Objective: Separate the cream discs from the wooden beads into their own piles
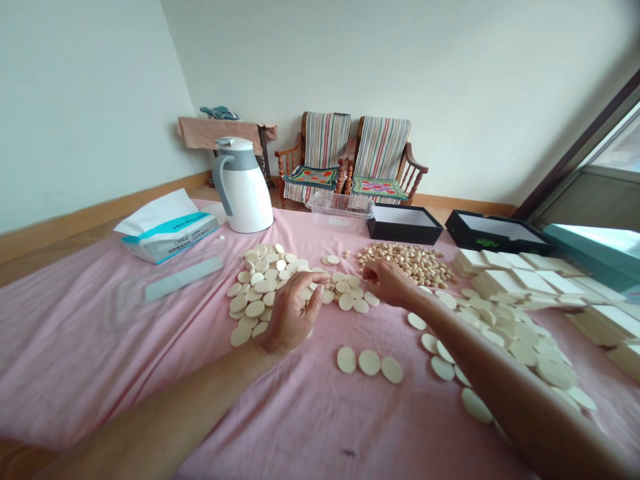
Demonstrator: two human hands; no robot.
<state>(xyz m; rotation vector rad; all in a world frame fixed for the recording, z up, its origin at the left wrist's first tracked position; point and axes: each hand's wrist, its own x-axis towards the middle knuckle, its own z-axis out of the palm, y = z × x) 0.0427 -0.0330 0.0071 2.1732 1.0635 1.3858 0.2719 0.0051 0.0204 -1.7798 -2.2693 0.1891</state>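
Plainly, three pale round discs (369,363) lie flat in a row on the pink-covered table (280,413), between the forearms and nearer the body than either hand. Being round, they have no long axis; the row itself runs left to right, its right end slightly closer to the body. More discs, too overlapped to count, form a left heap (253,287) beside and beyond the left hand (290,313), a middle cluster (350,293) between the two hands, and a right heap (525,340) past the right forearm. The left hand is loosely spread, its thumb apart from the fingers. The right hand (390,281) is curled, fingertips drawn in, at the near left edge of one pile of small wooden pieces (415,262); whether it pinches anything, I cannot tell. Farther back stand one white jug (247,200) and two black boxes (407,233).
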